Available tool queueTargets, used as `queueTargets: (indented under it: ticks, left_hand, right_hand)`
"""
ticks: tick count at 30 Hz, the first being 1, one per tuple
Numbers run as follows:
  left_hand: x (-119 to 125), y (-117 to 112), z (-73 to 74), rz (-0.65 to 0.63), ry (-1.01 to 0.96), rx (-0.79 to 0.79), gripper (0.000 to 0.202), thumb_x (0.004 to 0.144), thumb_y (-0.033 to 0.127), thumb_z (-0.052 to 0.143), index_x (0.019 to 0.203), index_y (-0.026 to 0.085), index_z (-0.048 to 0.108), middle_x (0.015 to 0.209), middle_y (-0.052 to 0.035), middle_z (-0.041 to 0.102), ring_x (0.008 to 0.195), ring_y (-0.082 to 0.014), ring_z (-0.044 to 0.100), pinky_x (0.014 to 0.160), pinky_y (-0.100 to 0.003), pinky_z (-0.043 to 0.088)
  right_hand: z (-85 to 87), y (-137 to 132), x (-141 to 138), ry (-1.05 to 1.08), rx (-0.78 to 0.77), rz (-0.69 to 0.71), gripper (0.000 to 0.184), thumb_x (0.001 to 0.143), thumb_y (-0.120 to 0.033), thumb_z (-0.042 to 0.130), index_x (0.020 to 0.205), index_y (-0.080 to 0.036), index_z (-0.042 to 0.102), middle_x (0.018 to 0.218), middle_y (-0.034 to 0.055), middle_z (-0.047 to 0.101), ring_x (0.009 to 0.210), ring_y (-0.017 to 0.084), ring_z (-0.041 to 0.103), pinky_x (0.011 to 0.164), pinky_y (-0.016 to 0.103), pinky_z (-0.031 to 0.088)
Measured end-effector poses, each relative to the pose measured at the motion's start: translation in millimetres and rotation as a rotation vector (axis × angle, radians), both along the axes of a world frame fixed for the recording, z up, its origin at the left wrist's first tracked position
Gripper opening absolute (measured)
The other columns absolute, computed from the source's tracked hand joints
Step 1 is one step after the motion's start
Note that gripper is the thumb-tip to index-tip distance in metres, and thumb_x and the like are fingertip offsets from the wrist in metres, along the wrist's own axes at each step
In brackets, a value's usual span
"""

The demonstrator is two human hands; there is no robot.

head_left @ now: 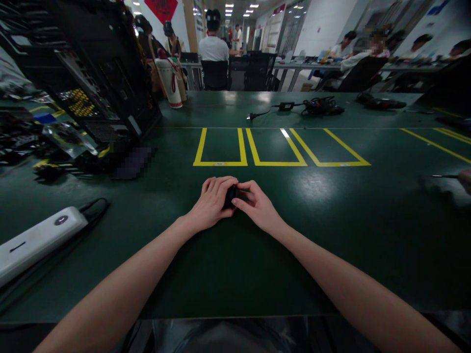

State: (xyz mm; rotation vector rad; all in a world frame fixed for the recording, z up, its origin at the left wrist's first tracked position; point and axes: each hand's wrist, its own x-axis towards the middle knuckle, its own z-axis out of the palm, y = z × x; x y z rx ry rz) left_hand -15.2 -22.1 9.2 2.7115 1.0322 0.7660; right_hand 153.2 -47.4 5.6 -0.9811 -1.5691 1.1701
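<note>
Cups a small, black, compact object (230, 197) in the bare left hand (215, 200) at the centre of the frame, with fingers and thumb curled around it; grasps its right side with thumb and fingertips of the bare right hand (257, 205). Leans over a glossy dark-green tabletop (235, 274), just below three U-shaped yellow tape outlines (276, 163). Shares the surface with a long white plastic power strip (40, 240) at lower left, a tall black equipment case (99, 63) at upper left and a coiled black cable (322, 106) at upper right.
</note>
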Motion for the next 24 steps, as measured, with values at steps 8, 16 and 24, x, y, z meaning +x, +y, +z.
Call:
queueTargets:
  ticks: [8, 16, 24]
  left_hand:
    - [0.2, 0.5, -1.1, 0.004, -0.016, 0.007, 0.061, 0.072, 0.020, 0.059, 0.124, 0.020, 0.027, 0.125, -0.0105, 0.042, 0.117, -0.0271, 0.039, 0.100, -0.048, 0.025]
    - [0.0, 0.0, 0.0, 0.008, 0.002, -0.001, 0.061, 0.072, 0.019, 0.059, 0.124, 0.020, 0.027, 0.126, -0.0105, 0.041, 0.118, -0.0268, 0.039, 0.100, -0.047, 0.025]
    - [0.3, -1.2, 2.5, 0.008, 0.000, -0.016, 0.058, 0.075, 0.021, 0.057, 0.125, 0.020, 0.026, 0.127, -0.0108, 0.041, 0.119, -0.0265, 0.039, 0.101, -0.048, 0.025]
  right_hand:
    - [-5.1, 5.1, 0.5, -0.007, -0.013, -0.044, 0.030, 0.076, -0.022, 0.059, 0.104, -0.025, 0.048, 0.110, 0.0021, 0.053, 0.107, 0.019, 0.054, 0.092, 0.039, 0.047]
    - [-2.1, 1.3, 1.1, 0.062, -0.029, 0.026, 0.025, 0.075, -0.020, 0.060, 0.097, -0.025, 0.049, 0.104, 0.0001, 0.054, 0.106, 0.018, 0.054, 0.091, 0.038, 0.048]
    - [-2.0, 4.9, 3.1, -0.012, -0.033, -0.016, 0.030, 0.077, -0.022, 0.059, 0.105, -0.025, 0.049, 0.112, 0.0024, 0.053, 0.110, 0.019, 0.052, 0.094, 0.041, 0.045]
